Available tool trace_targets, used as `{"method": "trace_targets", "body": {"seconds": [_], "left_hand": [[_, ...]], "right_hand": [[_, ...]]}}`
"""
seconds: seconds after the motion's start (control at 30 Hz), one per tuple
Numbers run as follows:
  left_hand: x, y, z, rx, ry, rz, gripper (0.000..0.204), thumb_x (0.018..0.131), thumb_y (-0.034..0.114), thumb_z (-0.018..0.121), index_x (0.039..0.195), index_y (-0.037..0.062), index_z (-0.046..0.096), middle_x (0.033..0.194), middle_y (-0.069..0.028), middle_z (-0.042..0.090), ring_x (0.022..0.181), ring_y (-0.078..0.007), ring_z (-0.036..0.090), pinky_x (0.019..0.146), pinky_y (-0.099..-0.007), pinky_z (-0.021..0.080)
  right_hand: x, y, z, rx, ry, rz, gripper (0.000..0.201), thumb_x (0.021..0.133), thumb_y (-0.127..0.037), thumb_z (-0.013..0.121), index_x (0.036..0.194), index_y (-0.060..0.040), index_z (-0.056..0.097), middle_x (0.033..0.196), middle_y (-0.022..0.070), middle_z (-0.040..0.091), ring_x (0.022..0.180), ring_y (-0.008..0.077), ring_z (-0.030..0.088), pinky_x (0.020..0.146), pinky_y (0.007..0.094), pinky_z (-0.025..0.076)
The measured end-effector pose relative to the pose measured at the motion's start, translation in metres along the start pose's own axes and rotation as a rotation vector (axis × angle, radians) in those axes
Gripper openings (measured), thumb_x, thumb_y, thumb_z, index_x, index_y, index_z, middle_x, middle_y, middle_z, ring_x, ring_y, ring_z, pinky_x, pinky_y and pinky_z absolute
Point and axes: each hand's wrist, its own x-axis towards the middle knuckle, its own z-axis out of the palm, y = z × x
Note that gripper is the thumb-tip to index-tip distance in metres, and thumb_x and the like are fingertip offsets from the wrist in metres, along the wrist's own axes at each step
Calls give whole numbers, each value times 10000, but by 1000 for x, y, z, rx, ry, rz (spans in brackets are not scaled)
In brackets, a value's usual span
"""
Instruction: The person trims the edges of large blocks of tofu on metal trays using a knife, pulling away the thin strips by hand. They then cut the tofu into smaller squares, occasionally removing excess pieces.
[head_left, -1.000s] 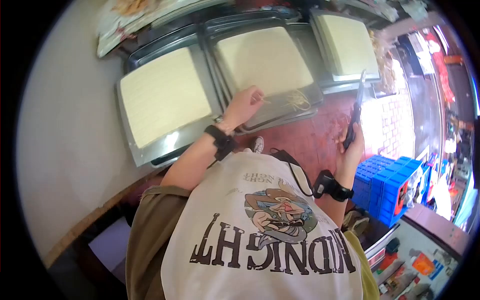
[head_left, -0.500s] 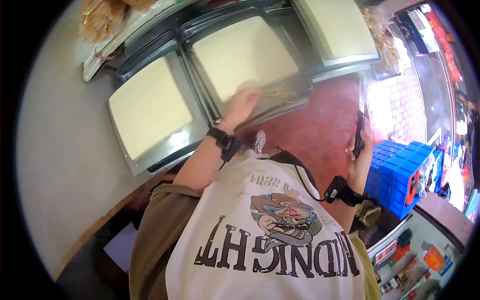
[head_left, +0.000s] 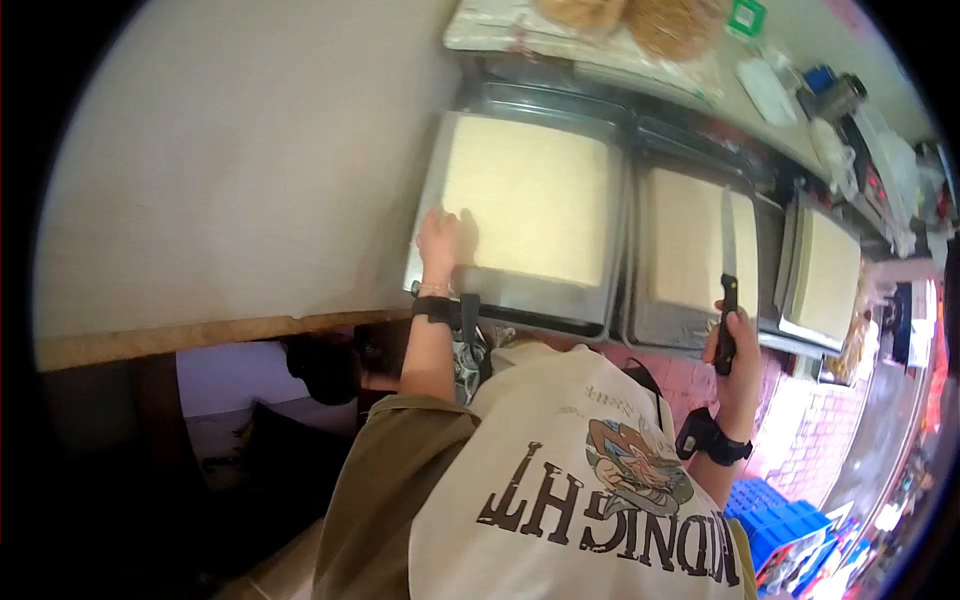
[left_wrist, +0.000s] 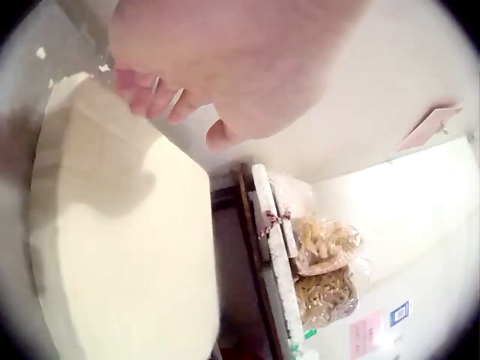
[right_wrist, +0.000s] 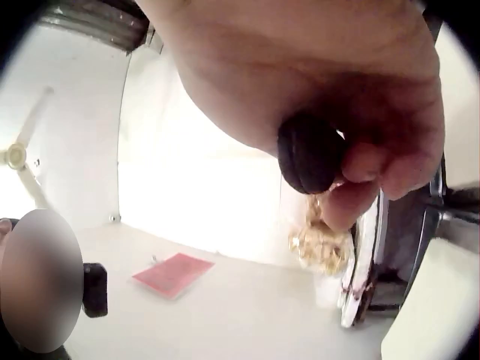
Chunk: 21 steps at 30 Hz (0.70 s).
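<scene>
A pale, flat block (head_left: 530, 195) lies on the left tray (head_left: 530, 312). My left hand (head_left: 438, 243) is at that block's left edge; in the left wrist view the hand (left_wrist: 240, 67) hovers or rests by the block's edge (left_wrist: 142, 240), its fingers loosely bent and holding nothing; contact is unclear. My right hand (head_left: 735, 350) grips the black handle of a knife (head_left: 729, 265), whose blade points away over the middle tray's block (head_left: 690, 240). In the right wrist view the hand (right_wrist: 360, 97) is curled round the dark handle (right_wrist: 309, 154).
A third stack of pale sheets (head_left: 828, 275) stands at the right. Behind the trays a ledge holds bagged food (head_left: 680, 25). A blank wall (head_left: 230, 180) rises at the left. A blue crate (head_left: 775, 535) stands at the lower right.
The view has swung left. My left hand has moved from the middle tray's strips to the left block. The knife stays in my right hand, which now appears in front of the middle tray.
</scene>
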Motion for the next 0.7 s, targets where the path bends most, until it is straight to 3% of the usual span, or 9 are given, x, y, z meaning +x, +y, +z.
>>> {"method": "trace_targets", "body": {"seconds": [0.1, 0.2, 0.27, 0.37, 0.47, 0.5, 0.57, 0.63, 0.7], "left_hand": [[5, 15, -16, 202, 0, -23, 658, 929, 425, 530, 1424, 4, 426, 1359, -256, 524, 1308, -420, 415, 1108, -493, 276], [11, 31, -23, 279, -189, -121, 669, 925, 411, 557, 1445, 22, 393, 1360, -250, 520, 1284, -440, 419, 1096, -506, 280], [11, 19, -22, 166, -301, 72, 641, 937, 392, 565, 1434, 24, 398, 1355, -244, 518, 1247, -431, 441, 1072, -519, 298], [11, 8, -19, 82, -246, 179, 594, 952, 359, 566, 1407, 9, 416, 1344, -240, 522, 1219, -418, 455, 1058, -508, 316], [17, 0, -23, 47, -264, 260, 508, 977, 285, 537, 1374, -19, 447, 1344, -235, 525, 1229, -404, 454, 1061, -472, 332], [20, -2, -24, 19, -270, 310, 486, 980, 263, 535, 1361, -30, 460, 1347, -233, 523, 1234, -398, 456, 1061, -462, 338], [23, -2, -31, -17, -305, 283, 468, 983, 246, 530, 1351, -36, 470, 1350, -231, 523, 1240, -394, 457, 1062, -457, 341], [23, -5, -35, -48, -336, 250, 450, 985, 229, 525, 1341, -43, 481, 1352, -229, 522, 1247, -390, 457, 1064, -452, 345], [21, -9, -37, -139, -390, 184, 441, 981, 215, 527, 1332, -49, 486, 1352, -226, 523, 1254, -387, 459, 1071, -446, 343]], "right_hand": [[7, -11, 73, -99, -131, 109, 293, 988, -287, 460, 1135, -50, 550, 587, 27, 527, 490, 94, 479, 460, 218, 332], [18, -21, 133, -164, -313, 195, 182, 993, -176, 502, 1120, -57, 551, 643, 28, 574, 535, 87, 528, 469, 224, 381], [24, -22, 174, -243, -365, 224, 179, 993, -157, 517, 1139, -56, 539, 634, 18, 567, 536, 80, 522, 480, 220, 381], [35, -18, 224, -412, -407, 228, 257, 978, -147, 549, 1210, -45, 509, 619, 13, 563, 536, 80, 525, 506, 246, 391], [48, -20, 268, -626, -411, 108, 351, 956, -158, 558, 1280, -50, 475, 615, 55, 582, 538, 132, 562, 523, 303, 417], [53, -27, 285, -692, -400, 86, 391, 939, -155, 550, 1305, -54, 458, 628, 102, 598, 558, 205, 593, 542, 355, 437], [66, -27, 312, -753, -382, 76, 432, 922, -152, 542, 1331, -57, 441, 641, 148, 614, 578, 278, 624, 560, 406, 456], [78, -21, 333, -890, -383, -64, 471, 896, -138, 514, 1354, -66, 427, 685, 225, 626, 657, 408, 627, 623, 487, 470], [85, -11, 346, -904, -366, -109, 471, 891, -139, 512, 1349, -59, 440, 693, 236, 626, 665, 422, 625, 636, 499, 476]]}}
